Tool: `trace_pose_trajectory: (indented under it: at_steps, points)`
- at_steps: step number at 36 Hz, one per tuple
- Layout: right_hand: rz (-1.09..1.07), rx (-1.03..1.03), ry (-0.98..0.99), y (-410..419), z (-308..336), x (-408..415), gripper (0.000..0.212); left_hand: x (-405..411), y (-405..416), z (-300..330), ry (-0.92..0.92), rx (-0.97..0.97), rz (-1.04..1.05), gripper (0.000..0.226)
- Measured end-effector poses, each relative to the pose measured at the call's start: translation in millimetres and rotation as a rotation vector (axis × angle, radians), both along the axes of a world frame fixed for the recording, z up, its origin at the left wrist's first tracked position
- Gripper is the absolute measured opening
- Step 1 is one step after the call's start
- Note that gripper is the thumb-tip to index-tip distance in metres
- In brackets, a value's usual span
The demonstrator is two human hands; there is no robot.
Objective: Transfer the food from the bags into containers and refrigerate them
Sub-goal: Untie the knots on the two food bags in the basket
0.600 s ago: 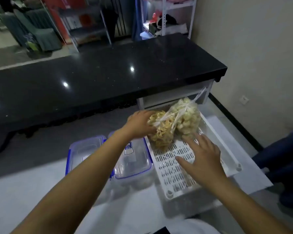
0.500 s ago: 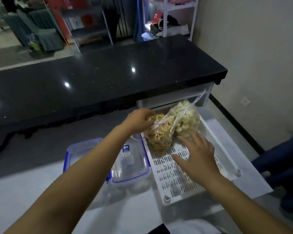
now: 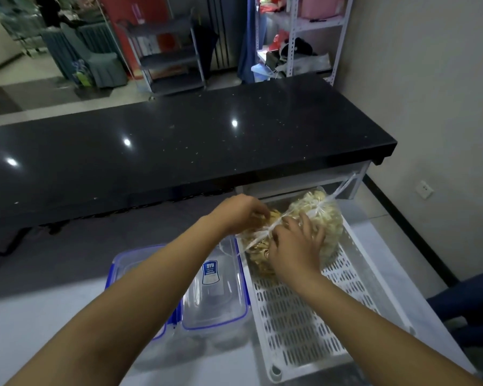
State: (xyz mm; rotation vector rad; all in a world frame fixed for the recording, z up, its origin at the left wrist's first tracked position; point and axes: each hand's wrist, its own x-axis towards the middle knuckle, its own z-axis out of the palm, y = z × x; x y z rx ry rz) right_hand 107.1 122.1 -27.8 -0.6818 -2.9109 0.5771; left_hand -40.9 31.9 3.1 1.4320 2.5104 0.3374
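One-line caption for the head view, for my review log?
Both hands, left and right, work at two tied food bags in a white tray beside lidded containers.

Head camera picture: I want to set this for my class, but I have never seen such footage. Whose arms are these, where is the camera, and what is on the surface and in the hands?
There is no machine here. A person wears one wide-angle camera on the head, looking forward and down, so the two bare arms reaching in from below are the wearer's own.

On the pale work surface lies a white slotted tray. At its far end rest two clear, knotted bags of food: a darker yellow bag and a paler bag. Left of the tray sit two clear containers with blue-edged lids.

The left hand has its grip on the yellow bag's far side. The right hand lies over both bags, its fingers at the tied plastic, apparently working on the knot. Behind stands a black counter.
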Motion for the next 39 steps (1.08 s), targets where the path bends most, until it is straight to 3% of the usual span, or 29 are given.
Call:
trace_pose_trajectory:
  at_steps: [7, 19, 27, 32, 39]
  points:
    - [-0.048, -0.035, 0.145, 6, 1, 6, 0.015, -1, 2, -7, 0.098, 0.027, -0.068, 0.017]
    - [-0.018, -0.176, 0.374, 37, 16, 59, 0.006, 42, -35, -2, -0.104, 0.146, 0.031, 0.009]
    - [-0.053, -0.356, 0.353, 69, 23, 111, 0.014, 112, -43, -10, -0.269, 0.342, 0.122, 0.007]
    - [-0.047, -0.366, 0.361, 86, 18, 145, 0.013, 156, -39, -21, -0.274, 0.498, 0.183, 0.012]
    - [-0.038, -0.425, 0.284, 83, -16, 179, 0.015, 199, -32, -41, -0.299, 0.461, 0.251, 0.017]
